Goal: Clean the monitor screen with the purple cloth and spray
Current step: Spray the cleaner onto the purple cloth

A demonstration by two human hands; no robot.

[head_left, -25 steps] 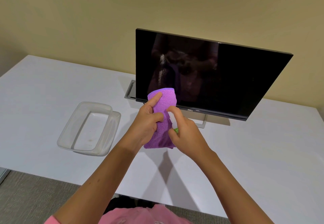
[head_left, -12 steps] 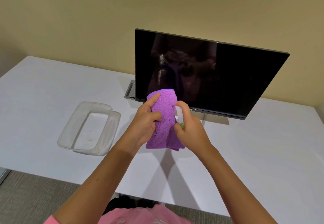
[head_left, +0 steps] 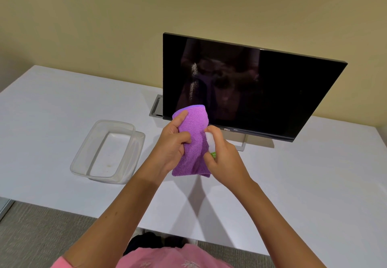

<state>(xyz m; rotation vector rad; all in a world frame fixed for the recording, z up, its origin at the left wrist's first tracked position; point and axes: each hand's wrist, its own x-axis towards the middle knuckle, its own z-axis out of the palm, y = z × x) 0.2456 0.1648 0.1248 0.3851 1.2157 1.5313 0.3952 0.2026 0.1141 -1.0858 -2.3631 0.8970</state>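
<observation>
A black monitor (head_left: pixel 272 91) stands on the white table (head_left: pixel 314 173) against the wall, its dark screen facing me. My left hand (head_left: pixel 171 146) grips a folded purple cloth (head_left: pixel 194 142) just in front of the screen's lower left corner. My right hand (head_left: pixel 225 158) holds a small white spray bottle (head_left: pixel 210 143) with a green label, its top close against the cloth. My index finger rests on the bottle's top. Most of the bottle is hidden in my palm.
A clear plastic tub (head_left: pixel 109 152) sits on the table to the left of my hands. The monitor's metal stand base (head_left: pixel 157 106) shows behind the screen's left edge. The table's front edge runs below my forearms, with grey carpet (head_left: pixel 37 236) under it.
Both hands with cloth and bottle stay nearly in place before the screen's lower left. They rose slightly half a second ago and have settled a little lower again.
</observation>
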